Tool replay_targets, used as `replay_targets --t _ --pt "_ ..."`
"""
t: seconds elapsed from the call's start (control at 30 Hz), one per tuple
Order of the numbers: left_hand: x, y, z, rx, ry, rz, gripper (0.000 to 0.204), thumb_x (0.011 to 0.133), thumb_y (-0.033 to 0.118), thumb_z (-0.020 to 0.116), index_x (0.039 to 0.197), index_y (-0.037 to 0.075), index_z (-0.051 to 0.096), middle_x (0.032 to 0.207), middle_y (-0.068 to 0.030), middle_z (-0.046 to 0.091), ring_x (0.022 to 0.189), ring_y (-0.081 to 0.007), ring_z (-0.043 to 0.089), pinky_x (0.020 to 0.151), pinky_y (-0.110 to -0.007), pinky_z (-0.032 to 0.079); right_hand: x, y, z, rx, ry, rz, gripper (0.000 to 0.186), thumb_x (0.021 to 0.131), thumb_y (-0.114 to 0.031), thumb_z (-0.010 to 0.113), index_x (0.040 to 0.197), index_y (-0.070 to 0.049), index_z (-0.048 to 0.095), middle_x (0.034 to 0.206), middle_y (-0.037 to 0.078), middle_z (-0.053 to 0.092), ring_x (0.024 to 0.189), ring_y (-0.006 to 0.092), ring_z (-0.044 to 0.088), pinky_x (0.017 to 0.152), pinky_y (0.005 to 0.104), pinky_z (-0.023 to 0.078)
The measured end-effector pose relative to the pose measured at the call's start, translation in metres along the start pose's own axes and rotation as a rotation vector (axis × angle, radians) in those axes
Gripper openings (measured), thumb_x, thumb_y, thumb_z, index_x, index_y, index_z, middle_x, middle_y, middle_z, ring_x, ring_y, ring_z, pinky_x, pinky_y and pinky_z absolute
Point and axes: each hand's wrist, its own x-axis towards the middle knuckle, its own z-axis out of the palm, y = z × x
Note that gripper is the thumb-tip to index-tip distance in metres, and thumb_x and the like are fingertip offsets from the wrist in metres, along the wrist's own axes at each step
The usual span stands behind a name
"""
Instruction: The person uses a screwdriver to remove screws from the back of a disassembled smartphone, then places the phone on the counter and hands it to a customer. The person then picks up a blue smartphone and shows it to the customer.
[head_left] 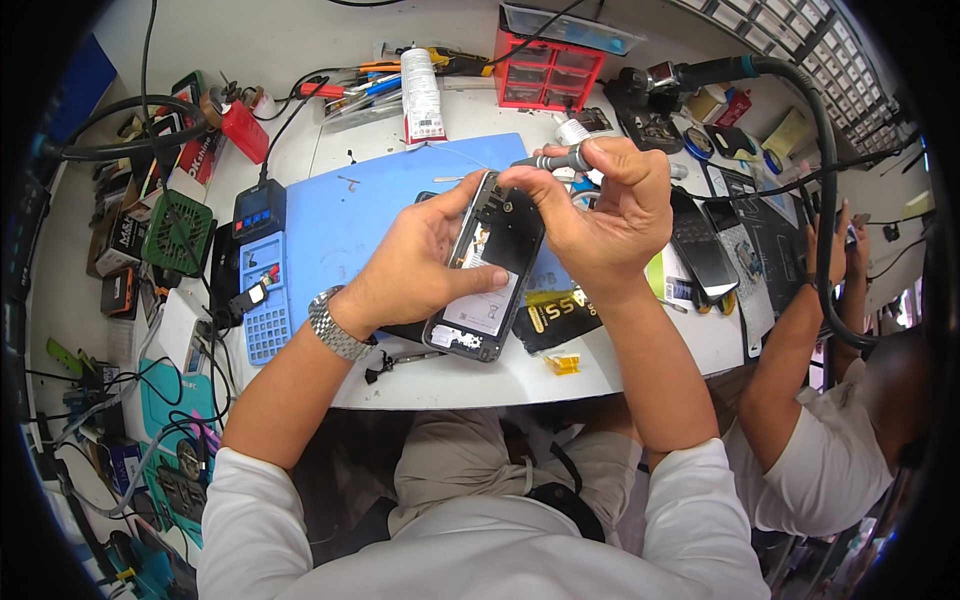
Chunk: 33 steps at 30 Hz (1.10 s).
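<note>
My left hand [415,265] holds an opened smartphone [478,315] at a tilt, thumb lying over its pale battery; its board and small inner parts show. My right hand [610,205] grips a tool with a grey ribbed handle [556,161] at the phone's top end, thumb close to the phone's corner; its tip is hard to make out. Beneath is a blue silicone mat [350,210]. A black-and-yellow packet [540,325] lies right of the phone, with a small amber film piece [562,364] near the desk edge.
Left are a blue parts tray [266,335], a green fan [180,230] and tangled cables. Behind stand a red drawer unit [550,70], a white tube [423,95] and pens. At right lie dark phones [705,250], beside a black flexible arm [830,230] and a co-worker [810,440].
</note>
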Motion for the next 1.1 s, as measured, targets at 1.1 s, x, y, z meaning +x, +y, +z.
replay_targets --t 1.1 --pt "0.006 0.012 -0.061 -0.024 0.685 0.38 0.118 0.089 -0.016 0.068 0.17 0.006 -0.015 0.13 -0.0175 0.066 0.111 -0.0241 0.073 0.097 -0.037 0.063 -0.011 0.047 -0.006 -0.106 -0.105 0.582 0.051 0.097 0.009 0.067 0.138 0.007 0.037 0.112 0.019 0.069 0.102 0.0195 0.071 0.086 0.0281 0.064"
